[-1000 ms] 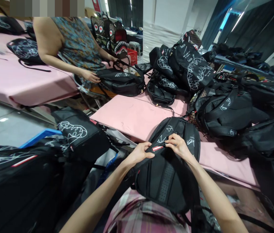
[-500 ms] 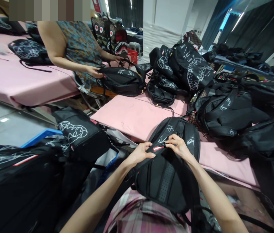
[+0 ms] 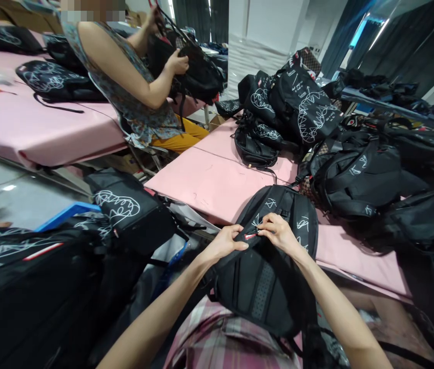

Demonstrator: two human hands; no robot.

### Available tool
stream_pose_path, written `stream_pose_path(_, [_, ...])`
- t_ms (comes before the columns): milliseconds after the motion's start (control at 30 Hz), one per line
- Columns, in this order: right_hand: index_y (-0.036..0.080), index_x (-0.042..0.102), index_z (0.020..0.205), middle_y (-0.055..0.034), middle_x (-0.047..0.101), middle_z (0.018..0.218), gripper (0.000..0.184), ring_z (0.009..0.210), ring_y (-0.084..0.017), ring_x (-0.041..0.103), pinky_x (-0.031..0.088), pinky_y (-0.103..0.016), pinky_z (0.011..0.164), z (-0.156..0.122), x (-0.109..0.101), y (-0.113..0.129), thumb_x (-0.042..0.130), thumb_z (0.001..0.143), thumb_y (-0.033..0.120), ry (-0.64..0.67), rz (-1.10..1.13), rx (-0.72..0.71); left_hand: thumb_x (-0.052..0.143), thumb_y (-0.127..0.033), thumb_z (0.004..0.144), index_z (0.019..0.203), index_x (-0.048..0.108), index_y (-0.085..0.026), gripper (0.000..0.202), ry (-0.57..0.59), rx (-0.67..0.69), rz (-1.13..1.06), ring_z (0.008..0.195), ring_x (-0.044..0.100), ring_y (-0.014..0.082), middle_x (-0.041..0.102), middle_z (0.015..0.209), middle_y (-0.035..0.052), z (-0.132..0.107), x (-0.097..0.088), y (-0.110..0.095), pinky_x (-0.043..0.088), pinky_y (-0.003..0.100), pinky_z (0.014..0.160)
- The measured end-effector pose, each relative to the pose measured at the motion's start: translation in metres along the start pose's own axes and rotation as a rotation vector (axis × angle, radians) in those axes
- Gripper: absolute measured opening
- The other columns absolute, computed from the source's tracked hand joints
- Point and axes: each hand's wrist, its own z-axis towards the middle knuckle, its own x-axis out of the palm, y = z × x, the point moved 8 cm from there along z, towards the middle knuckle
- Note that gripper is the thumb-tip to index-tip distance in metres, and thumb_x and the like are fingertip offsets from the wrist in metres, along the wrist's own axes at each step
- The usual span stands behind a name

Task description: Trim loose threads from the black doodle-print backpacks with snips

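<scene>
A black backpack (image 3: 240,287) with white scribbled print leans against the table edge, its padded back panel facing me. My left hand (image 3: 226,243) is closed on one of its shoulder straps, beside a small red-and-white label (image 3: 250,236). My right hand (image 3: 277,231) is closed in a pinch at the right end of that label. A tiny dark bit shows at those fingertips, too small to name. The other shoulder strap (image 3: 303,230) lies on the right side of the backpack.
Black backpacks (image 3: 305,107) are piled on the pink table (image 3: 201,179), with more along the right. At my left, another black backpack (image 3: 132,220) sits by a blue edge (image 3: 66,215). Across the table, a co-worker (image 3: 132,77) holds a black backpack (image 3: 201,72) up.
My right hand has shifted slightly left along the label, whose right end is now more covered. My left hand stays put. The co-worker has lifted their backpack off the table and turned.
</scene>
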Motion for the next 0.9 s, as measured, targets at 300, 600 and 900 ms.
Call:
stream_pose_path(300, [0.022,0.068,0.092,-0.0037,0.056,0.085,0.018,0.079,-0.016,0.054,0.044,-0.03,0.07,0.004,-0.012,-0.002,0.057,0.083,0.034,-0.073,0.194,0.09,0.068,-0.012,0.053,0.083,0.061,-0.013,0.031,0.01,0.083,0.046,0.073,0.058,0.0158,0.064,0.078,0.0007,0.002,-0.001,-0.002,0.04,0.024,0.066])
stream_pose_path(600, [0.025,0.07,0.089,-0.0034,0.057,0.086,0.013,0.082,-0.018,0.053,0.042,-0.033,0.075,-0.008,-0.006,-0.013,0.063,0.079,0.03,-0.035,0.178,0.151,0.07,-0.011,0.052,0.08,0.061,-0.013,0.03,-0.003,0.058,0.01,0.07,0.059,0.0154,0.066,0.076,0.0012,0.0,-0.002,-0.002,0.041,0.023,0.065])
stream_pose_path(900, [0.025,0.071,0.086,-0.0031,0.057,0.088,0.013,0.085,-0.017,0.055,0.043,-0.032,0.077,-0.031,-0.023,-0.046,0.066,0.074,0.027,-0.282,0.333,0.365,0.078,-0.032,0.057,0.09,0.062,-0.008,0.043,0.157,-0.131,-0.464,0.058,0.06,0.0131,0.066,0.073,0.0066,-0.005,0.004,0.013,0.047,0.023,0.059])
